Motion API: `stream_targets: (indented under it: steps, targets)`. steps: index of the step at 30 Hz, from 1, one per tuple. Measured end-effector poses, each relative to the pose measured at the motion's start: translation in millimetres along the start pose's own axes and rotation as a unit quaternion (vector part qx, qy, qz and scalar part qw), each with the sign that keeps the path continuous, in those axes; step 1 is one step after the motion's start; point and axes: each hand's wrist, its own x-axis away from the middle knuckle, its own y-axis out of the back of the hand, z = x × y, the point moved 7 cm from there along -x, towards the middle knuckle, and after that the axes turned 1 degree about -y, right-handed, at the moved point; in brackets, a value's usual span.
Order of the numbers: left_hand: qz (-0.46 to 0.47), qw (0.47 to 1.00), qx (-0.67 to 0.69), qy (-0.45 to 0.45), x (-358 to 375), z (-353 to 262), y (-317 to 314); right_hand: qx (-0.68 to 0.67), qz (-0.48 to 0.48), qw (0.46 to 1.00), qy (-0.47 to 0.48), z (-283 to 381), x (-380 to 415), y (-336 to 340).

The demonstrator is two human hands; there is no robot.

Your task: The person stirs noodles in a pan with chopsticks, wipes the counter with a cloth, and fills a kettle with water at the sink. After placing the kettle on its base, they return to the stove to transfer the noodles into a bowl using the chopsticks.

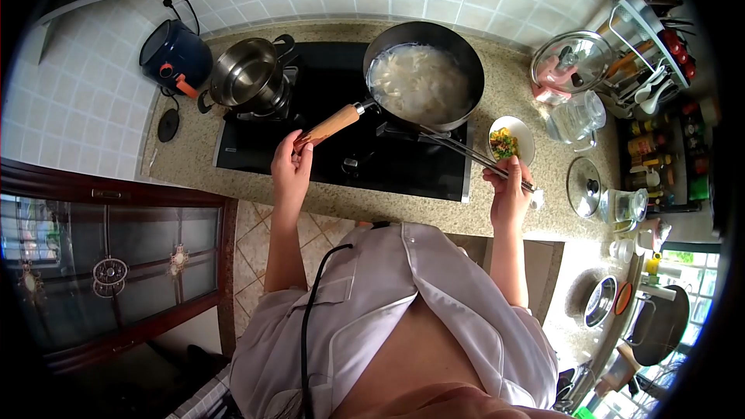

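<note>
My left hand (292,169) is closed around the end of the wooden handle (334,126) of a deep dark frying pan (473,62). The pan sits on the right side of the black stove (330,70). Cloudy liquid with pale, whitish pieces of food (419,81) fills its bottom. My right hand (508,190) grips a pair of long chopsticks (473,155), which slant up and left to the pan's lower rim. Whether their tips touch the pan is not clear. Just above my right hand stands a white bowl (524,128) holding chopped green, yellow and red bits.
A steel pot (244,74) stands on the left burner, beside a dark blue appliance (174,54). Right of the pan are a propped glass lid (570,62), a glass jug (578,118) and another lid (583,186). A utensil rack (660,39) is at the far right.
</note>
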Motion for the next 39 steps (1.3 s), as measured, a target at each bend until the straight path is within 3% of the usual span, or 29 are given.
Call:
stream_targets:
  steps: [39]
  targets:
    - [0.005, 1.0, 0.005, 0.008, 1.3, 1.5, 0.2, 0.005, 0.015, 1.0, 0.002, 0.9, 7.3, -3.3]
